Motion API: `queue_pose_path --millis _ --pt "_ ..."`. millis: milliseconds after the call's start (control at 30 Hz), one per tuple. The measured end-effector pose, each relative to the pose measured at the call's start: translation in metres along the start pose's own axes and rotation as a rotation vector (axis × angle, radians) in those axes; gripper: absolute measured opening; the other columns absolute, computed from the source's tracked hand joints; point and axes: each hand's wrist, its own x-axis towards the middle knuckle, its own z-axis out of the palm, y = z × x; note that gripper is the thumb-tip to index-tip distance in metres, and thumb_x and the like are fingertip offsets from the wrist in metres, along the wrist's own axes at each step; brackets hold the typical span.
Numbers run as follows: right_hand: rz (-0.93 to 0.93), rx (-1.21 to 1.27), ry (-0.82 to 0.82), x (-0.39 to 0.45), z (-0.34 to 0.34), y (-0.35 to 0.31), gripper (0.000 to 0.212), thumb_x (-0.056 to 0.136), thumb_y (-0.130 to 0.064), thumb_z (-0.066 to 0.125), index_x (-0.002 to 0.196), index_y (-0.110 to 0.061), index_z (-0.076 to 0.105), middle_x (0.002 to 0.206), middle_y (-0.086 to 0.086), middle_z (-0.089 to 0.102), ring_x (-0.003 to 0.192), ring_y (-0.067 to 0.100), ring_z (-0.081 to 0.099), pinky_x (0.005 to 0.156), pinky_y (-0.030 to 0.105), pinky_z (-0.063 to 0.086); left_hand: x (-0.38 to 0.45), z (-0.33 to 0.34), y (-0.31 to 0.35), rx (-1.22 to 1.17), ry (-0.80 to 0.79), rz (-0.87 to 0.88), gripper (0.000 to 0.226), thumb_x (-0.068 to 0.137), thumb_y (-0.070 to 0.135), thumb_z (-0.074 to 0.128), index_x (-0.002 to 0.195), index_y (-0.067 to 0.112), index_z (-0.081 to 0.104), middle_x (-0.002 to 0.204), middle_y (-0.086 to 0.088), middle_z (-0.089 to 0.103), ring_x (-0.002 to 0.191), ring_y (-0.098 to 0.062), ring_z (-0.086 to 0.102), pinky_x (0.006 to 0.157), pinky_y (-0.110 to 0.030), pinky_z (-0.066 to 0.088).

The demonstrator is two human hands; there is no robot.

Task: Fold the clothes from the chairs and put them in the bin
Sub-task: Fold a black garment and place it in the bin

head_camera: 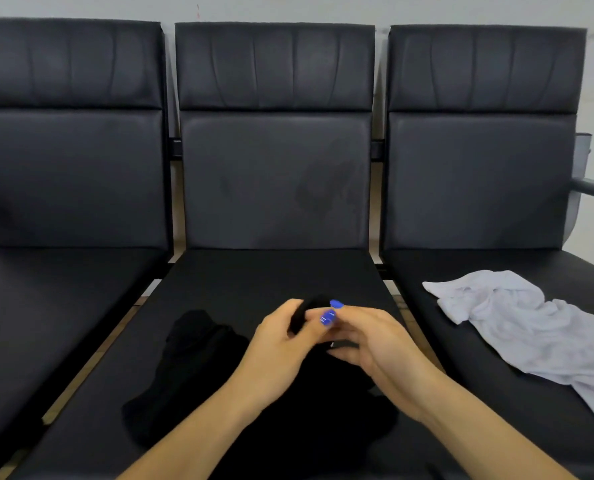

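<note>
Head view shows us three black chairs in a row against a pale wall, and our two hands meeting over the middle chair [274, 271]. The left hand [281, 344] and the right hand [364, 337] both have their fingers curled in, pinching a small bunched part of the black garment [198, 368] between them; the rest of that cloth lies spread and rumpled on the seat below and to the left of our wrists. We judge the grip is there to find an edge or corner so the piece can be lifted and straightened for folding, since black cloth on a black seat gives us little outline to go by, and where its right side ends we cannot tell

The white garment [517, 327] lies crumpled on the right chair [479, 188], well apart from our hands, one end trailing toward the seat's front edge, so it looks untouched and waiting its turn. The left chair [66, 188] carries nothing that we can see, which gives open room on that side for laying a fold flat. Narrow gaps run between the seats, and cloth dragged sideways could slip into them. A grey armrest [593, 188] bounds the far right. The bin is not in view
</note>
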Motion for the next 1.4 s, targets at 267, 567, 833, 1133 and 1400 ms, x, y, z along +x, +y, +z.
queue_pose_path --millis 267,567,833,1133,1400 --pt "-0.16 -0.191 0.223 0.008 -0.011 -0.004 0.032 0.094 -0.012 0.053 0.063 -0.013 0.061 0.062 -0.004 0.058 0.06 0.01 0.053 0.047 0.02 0.043 0.002 -0.019 0.01 -0.907 -0.166 -0.436 0.046 0.097 0.035 0.038 0.096 0.0 0.067 0.1 -0.019 0.07 0.086 -0.037 0.066 0.077 -0.046 0.053" --pt "-0.165 -0.466 -0.214 0.008 0.002 0.02 0.02 0.082 -0.011 0.073 0.099 -0.014 0.062 0.072 -0.004 0.058 0.066 0.005 0.055 0.064 0.018 0.044 0.0 -0.025 0.01 -0.909 -0.113 -0.422 0.033 0.083 0.032 0.049 0.055 0.017 0.038 0.059 0.002 0.027 0.05 -0.013 0.03 0.055 -0.029 0.03" --pt "-0.21 -0.576 0.034 0.012 -0.004 0.02 0.02 0.081 -0.009 0.071 0.072 -0.015 0.054 0.052 -0.005 0.045 0.05 0.008 0.041 0.051 0.025 0.035 0.002 -0.027 0.001 -0.706 -0.035 -0.292 0.023 0.085 0.035 0.057 0.084 0.013 0.064 0.085 -0.007 0.065 0.074 -0.02 0.063 0.068 -0.033 0.05" --pt "-0.329 -0.318 0.232 0.017 -0.021 0.011 0.026 0.088 0.006 0.053 0.065 -0.007 0.049 0.058 -0.001 0.047 0.057 0.01 0.046 0.057 0.021 0.042 0.004 -0.037 -0.008 -0.313 0.148 -0.237 0.035 0.093 0.035 0.059 0.08 0.003 0.061 0.082 -0.008 0.065 0.077 -0.02 0.064 0.072 -0.03 0.053" --pt "-0.346 -0.543 0.233 0.018 -0.027 0.017 0.026 0.083 0.003 0.066 0.07 -0.017 0.059 0.052 -0.003 0.05 0.048 0.009 0.049 0.049 0.024 0.042 0.003 -0.038 -0.006 -0.334 0.168 -0.276 0.018 0.093 0.011 0.059 0.084 0.02 0.072 0.091 -0.005 0.07 0.078 -0.02 0.069 0.063 -0.034 0.054"
